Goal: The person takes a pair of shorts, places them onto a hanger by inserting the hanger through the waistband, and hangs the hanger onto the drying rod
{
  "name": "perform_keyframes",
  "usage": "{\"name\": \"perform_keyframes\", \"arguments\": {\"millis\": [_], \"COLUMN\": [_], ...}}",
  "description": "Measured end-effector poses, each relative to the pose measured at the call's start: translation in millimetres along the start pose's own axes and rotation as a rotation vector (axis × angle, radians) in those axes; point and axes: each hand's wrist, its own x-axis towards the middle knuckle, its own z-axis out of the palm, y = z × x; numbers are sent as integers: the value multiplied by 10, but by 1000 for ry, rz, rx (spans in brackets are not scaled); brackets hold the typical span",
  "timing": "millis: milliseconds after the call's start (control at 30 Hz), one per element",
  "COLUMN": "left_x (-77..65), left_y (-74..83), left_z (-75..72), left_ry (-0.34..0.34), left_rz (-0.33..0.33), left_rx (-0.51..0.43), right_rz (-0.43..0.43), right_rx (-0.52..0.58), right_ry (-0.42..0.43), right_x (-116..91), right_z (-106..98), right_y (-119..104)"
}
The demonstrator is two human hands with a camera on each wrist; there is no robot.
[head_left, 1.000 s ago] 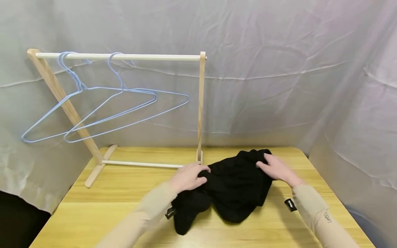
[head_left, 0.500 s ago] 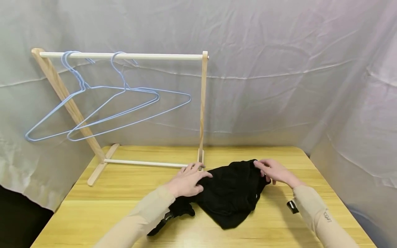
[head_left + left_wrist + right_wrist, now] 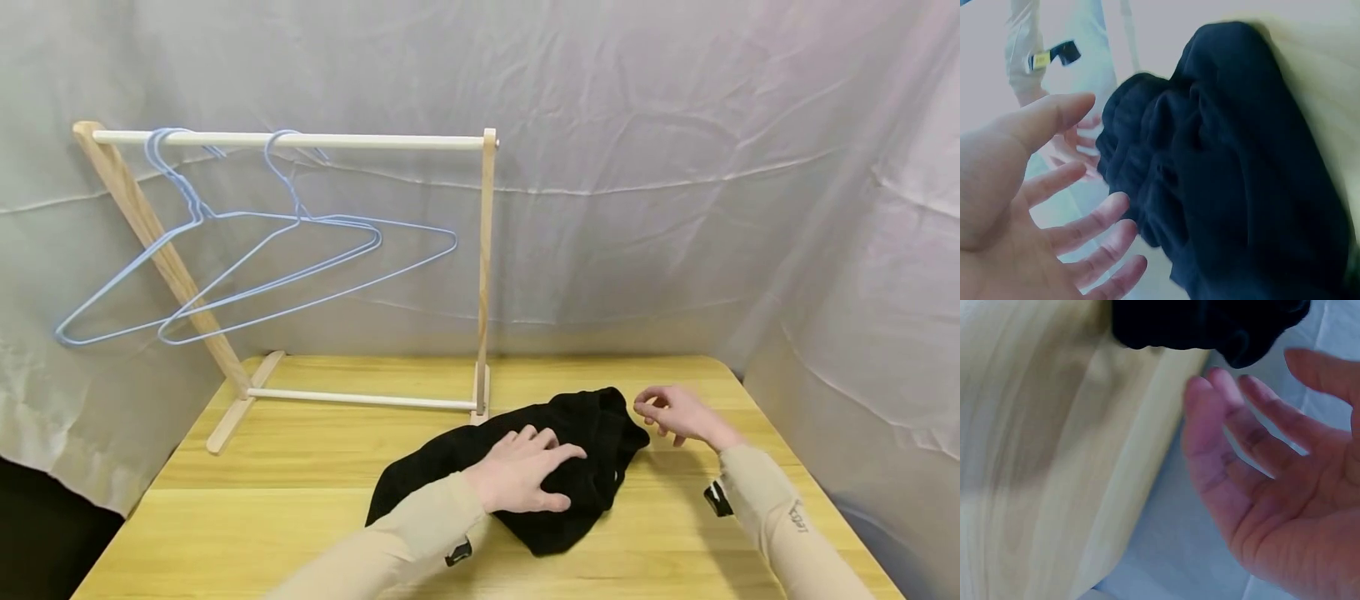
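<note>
A black cloth garment (image 3: 457, 454) lies crumpled on the wooden table (image 3: 300, 517). In the left wrist view the garment (image 3: 1235, 150) shows a gathered, ruffled edge facing my fingers. My left hand (image 3: 521, 473) is over its middle in the head view, fingers spread and relaxed, holding nothing. Just off the garment's right end, my right hand (image 3: 681, 415) hovers with loosely bent fingers and nothing in them. The right wrist view has that hand (image 3: 1285, 469) below the dark hem, with a small gap between.
Behind on the left stands a wooden rack (image 3: 337, 140) with several light blue wire hangers (image 3: 292, 218) on its top rod. The foot of the rack's right post (image 3: 480, 392) is close behind the garment. Grey curtains (image 3: 637, 208) enclose the table's back and sides.
My right hand has let go of the garment's right end and moved slightly right. The left hand has moved right over the cloth, whose left part now lies spread out behind the forearm.
</note>
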Motion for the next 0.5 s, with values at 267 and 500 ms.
{"name": "perform_keyframes", "arguments": {"millis": [267,500], "left_x": [50,72], "left_y": [144,207], "left_z": [90,149], "left_ry": [-13,-38], "left_rz": [45,45], "left_rx": [96,130], "right_rz": [76,90], "right_rx": [12,-28], "right_ry": [-137,-189], "right_x": [0,16], "right_z": [59,101], "right_y": [85,99]}}
